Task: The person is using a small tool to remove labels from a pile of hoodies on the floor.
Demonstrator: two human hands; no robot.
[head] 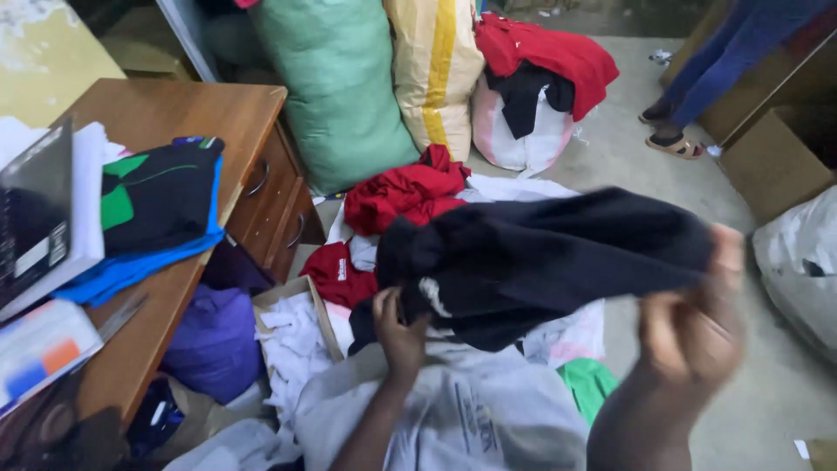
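Both bare forearms reach forward and up from the lower edge of the view. The left hand point(399, 330) is raised at mid-height, palm away, fingers curled closed in a grip around a fold of dark cloth point(540, 257). The right hand point(693, 327) sits closer and higher, blurred, wrist bent, fingers bunched in a pinching grip on the same cloth's far end. The hands are well apart.

The shirt point(558, 262) in the hands is black with a small white mark. Red clothes point(405, 194) lie behind it. One big sack point(336, 87) is green, another sack point(436, 65) is tan with a yellow stripe. The desk point(174, 113) is brown.
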